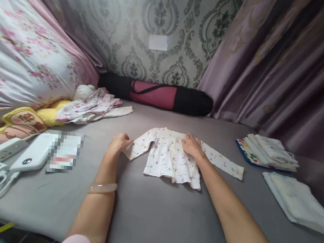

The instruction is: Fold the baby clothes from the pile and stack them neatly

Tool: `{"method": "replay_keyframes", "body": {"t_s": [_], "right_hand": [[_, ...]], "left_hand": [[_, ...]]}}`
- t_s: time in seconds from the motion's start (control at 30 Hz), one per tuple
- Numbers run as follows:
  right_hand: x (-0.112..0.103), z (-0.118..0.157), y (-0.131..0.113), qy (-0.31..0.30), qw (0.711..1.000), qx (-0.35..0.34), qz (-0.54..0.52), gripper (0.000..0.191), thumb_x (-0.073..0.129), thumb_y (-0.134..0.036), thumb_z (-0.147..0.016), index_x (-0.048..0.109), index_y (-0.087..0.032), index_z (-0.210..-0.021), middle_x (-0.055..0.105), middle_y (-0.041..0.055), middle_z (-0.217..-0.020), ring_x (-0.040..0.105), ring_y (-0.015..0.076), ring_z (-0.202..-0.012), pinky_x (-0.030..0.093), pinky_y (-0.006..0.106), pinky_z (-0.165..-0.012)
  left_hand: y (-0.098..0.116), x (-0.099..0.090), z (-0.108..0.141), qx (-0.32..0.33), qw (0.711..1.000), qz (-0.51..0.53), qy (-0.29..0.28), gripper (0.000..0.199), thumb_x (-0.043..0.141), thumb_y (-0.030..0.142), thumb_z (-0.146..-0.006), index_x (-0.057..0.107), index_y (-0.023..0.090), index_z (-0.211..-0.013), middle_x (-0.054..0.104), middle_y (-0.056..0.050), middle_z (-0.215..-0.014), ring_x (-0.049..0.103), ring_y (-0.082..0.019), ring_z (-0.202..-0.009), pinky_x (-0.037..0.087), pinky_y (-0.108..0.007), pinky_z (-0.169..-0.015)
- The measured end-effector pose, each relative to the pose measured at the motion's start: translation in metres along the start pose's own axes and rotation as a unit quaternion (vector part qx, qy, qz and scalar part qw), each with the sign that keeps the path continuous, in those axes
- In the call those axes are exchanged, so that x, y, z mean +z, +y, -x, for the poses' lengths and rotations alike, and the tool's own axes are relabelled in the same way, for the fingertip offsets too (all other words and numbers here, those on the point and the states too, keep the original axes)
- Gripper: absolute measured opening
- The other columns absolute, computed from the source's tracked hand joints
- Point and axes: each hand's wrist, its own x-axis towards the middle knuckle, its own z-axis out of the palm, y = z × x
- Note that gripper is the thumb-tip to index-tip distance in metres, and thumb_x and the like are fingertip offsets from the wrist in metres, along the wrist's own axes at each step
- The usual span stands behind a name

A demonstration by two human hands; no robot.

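Observation:
A small white long-sleeved baby shirt (164,158) with a tiny scattered print lies spread out on the grey bed sheet (152,220), both sleeves stretched to the sides. At the left sleeve's cuff, my left hand (119,143) is closed, its thumb and fingers pinching the edge of the fabric. My right hand (192,145) rests flat on the shirt near the right shoulder, fingers extended, covering part of the neckline. A pale bangle (103,188) circles my left wrist.
Folded clothes (272,151) and a folded white cloth (297,201) lie at right. On the left are crumpled clothes (91,105), a power strip (2,152), a white power bank (34,151) with cables and a blurred packet (65,152). A black-and-maroon bag (153,94) lines the wall.

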Motion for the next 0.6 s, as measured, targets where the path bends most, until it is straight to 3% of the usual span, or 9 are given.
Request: {"method": "replay_keyframes", "body": {"t_s": [0.1,0.27,0.5,0.6], "right_hand": [[-0.002,-0.004,-0.024,0.060,0.995,-0.078,-0.004,0.049,0.026,-0.023,-0.099,0.042,-0.009,-0.143,0.037,0.0156,-0.152,0.027,0.0242,-0.143,0.014,0.045,-0.117],[0.009,-0.016,-0.073,0.023,0.979,-0.197,-0.037,0.050,0.025,-0.020,-0.098,0.040,-0.009,-0.145,0.036,0.0122,-0.153,0.025,0.0209,-0.144,0.014,0.037,-0.118],[0.023,-0.027,-0.098,-0.009,0.983,-0.172,-0.056,0.056,0.026,-0.030,-0.099,0.034,-0.003,-0.147,0.030,0.0169,-0.156,0.022,0.0257,-0.145,0.015,0.037,-0.117],[0.029,-0.026,-0.099,-0.010,0.986,-0.156,-0.066,0.060,0.023,-0.038,-0.100,0.027,-0.006,-0.151,0.023,0.0141,-0.159,0.015,0.0251,-0.147,0.010,0.038,-0.118]], "left_hand": [[0.003,-0.007,0.006,-0.019,0.999,0.001,-0.035,0.026,0.060,0.046,-0.075,0.063,0.021,-0.082,0.067,-0.004,-0.076,0.063,-0.020,-0.074,0.040,-0.025,-0.057],[0.012,-0.021,0.023,-0.014,0.997,0.003,-0.081,0.024,0.068,0.039,-0.065,0.057,0.020,-0.077,0.064,-0.001,-0.070,0.061,-0.018,-0.068,0.038,-0.023,-0.052],[0.020,-0.030,0.033,-0.032,0.991,0.037,-0.127,0.021,0.066,0.033,-0.062,0.055,0.020,-0.072,0.055,0.003,-0.059,0.055,-0.015,-0.062,0.035,-0.022,-0.050],[0.016,-0.032,0.029,-0.031,0.989,0.096,-0.112,0.015,0.063,0.029,-0.063,0.052,0.020,-0.069,0.049,0.005,-0.055,0.050,-0.013,-0.056,0.033,-0.021,-0.049]]}}
